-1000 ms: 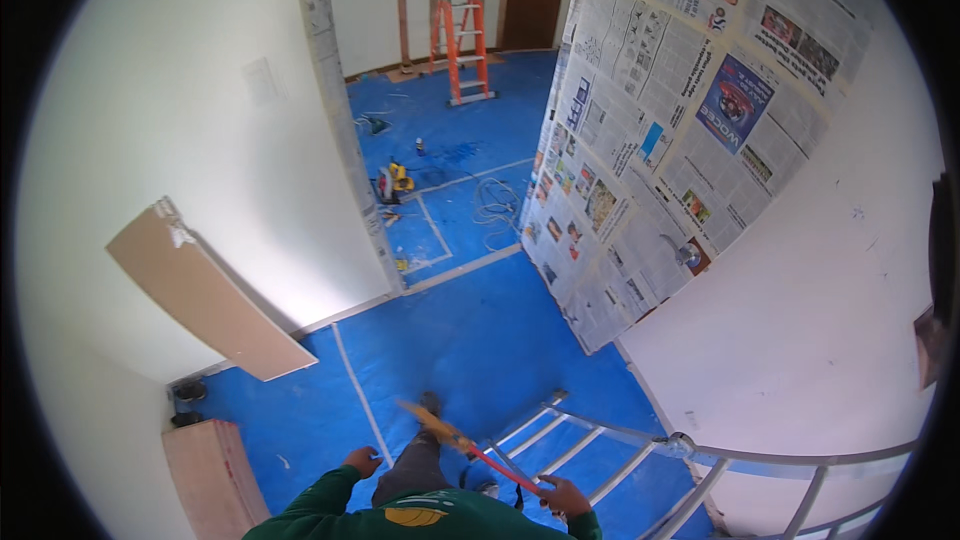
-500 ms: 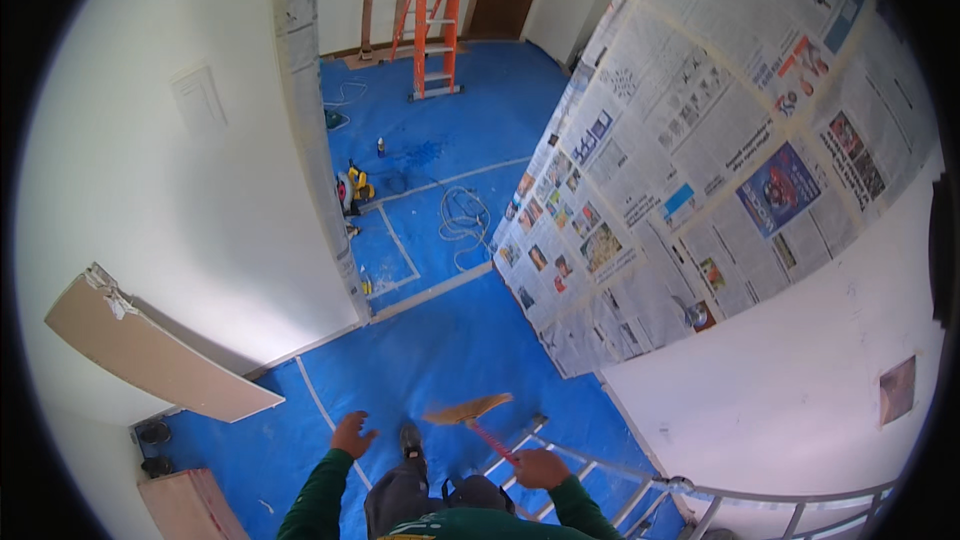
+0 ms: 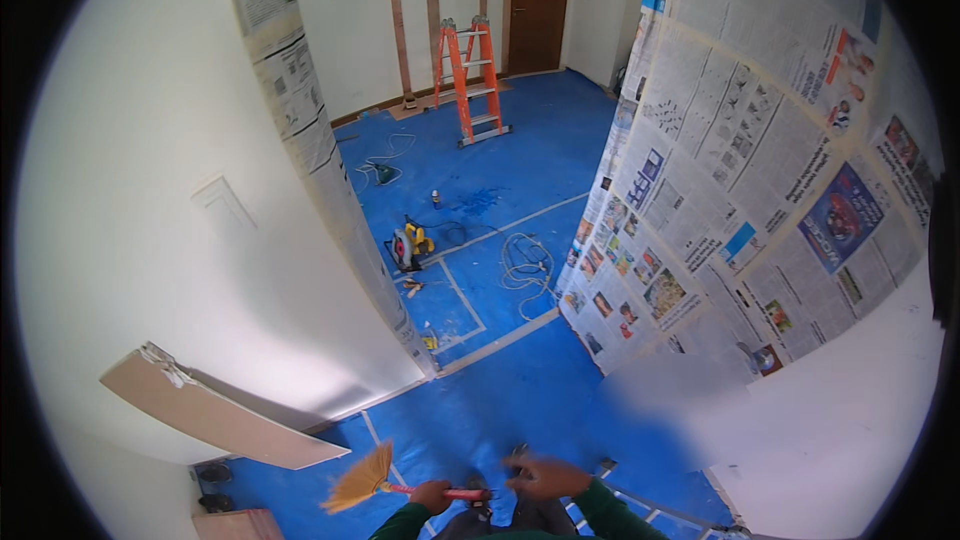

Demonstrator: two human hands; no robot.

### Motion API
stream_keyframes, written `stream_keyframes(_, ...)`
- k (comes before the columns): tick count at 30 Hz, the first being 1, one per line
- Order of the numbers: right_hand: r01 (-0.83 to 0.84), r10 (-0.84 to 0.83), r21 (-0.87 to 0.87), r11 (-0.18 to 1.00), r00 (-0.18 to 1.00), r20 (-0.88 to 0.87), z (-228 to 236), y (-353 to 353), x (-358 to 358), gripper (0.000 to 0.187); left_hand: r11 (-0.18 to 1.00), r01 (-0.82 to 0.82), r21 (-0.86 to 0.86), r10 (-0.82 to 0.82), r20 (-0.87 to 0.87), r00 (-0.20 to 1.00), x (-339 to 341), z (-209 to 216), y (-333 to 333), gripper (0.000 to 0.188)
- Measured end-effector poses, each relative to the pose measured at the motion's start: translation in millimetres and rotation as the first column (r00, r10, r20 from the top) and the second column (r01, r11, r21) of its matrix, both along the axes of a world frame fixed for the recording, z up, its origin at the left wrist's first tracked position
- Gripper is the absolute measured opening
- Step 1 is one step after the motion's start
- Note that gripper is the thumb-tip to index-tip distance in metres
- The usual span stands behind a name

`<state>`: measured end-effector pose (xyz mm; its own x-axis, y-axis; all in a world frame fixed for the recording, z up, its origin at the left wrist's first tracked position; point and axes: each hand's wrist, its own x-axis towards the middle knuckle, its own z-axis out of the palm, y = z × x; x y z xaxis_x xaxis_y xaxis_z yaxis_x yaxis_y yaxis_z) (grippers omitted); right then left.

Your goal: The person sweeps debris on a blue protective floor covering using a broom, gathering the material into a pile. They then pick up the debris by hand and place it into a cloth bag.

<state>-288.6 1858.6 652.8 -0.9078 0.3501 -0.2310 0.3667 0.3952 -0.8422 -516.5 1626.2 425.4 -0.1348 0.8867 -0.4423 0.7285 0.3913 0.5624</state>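
A short-handled broom (image 3: 364,481) with straw-yellow bristles and a red handle is held out to the left, its bristles fanned over the blue floor sheet. My left hand (image 3: 432,497) is closed around the handle, partway along it. Just right of the handle's end, my right hand (image 3: 548,478) has its fingers apart and bent, with nothing seen in them. My shoes and trouser legs show between and below the hands.
A beige board (image 3: 220,410) leans on the left wall. An aluminium ladder (image 3: 650,516) lies at lower right. Beyond the doorway stand an orange stepladder (image 3: 474,80), a yellow circular saw (image 3: 410,243) and a coiled cord (image 3: 527,262). Newspaper sheets (image 3: 700,190) cover the right panel.
The broom has passed from my right hand to my left and swung to the left side. My right hand has let go of it. The view has shifted toward the doorway.
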Motion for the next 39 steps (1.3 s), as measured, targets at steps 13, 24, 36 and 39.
stream_keyframes(13,-0.573,-0.078,0.017,0.820,-0.141,-0.987,340.2,244.8,19.0,0.028,0.746,-0.535,-0.397,0.503,-0.192,0.843,-72.4,-22.3,-59.6,0.053)
stream_keyframes(24,-0.873,-0.086,0.297,0.387,-0.355,-0.931,433.6,245.5,-151.4,0.037,0.572,-0.819,-0.049,0.818,-0.043,0.574,-75.2,-47.4,55.9,0.044)
stream_keyframes(36,-0.923,-0.144,0.369,-0.113,-0.352,-0.925,436.1,308.5,-303.5,0.028,0.285,-0.901,0.326,0.937,0.102,0.333,-68.7,-74.8,114.9,0.034)
stream_keyframes(39,-0.962,-0.310,0.272,0.033,-0.268,-0.912,415.4,333.7,-330.0,0.035,0.210,-0.929,0.305,0.966,0.084,0.246,-70.3,-70.0,120.1,0.035)
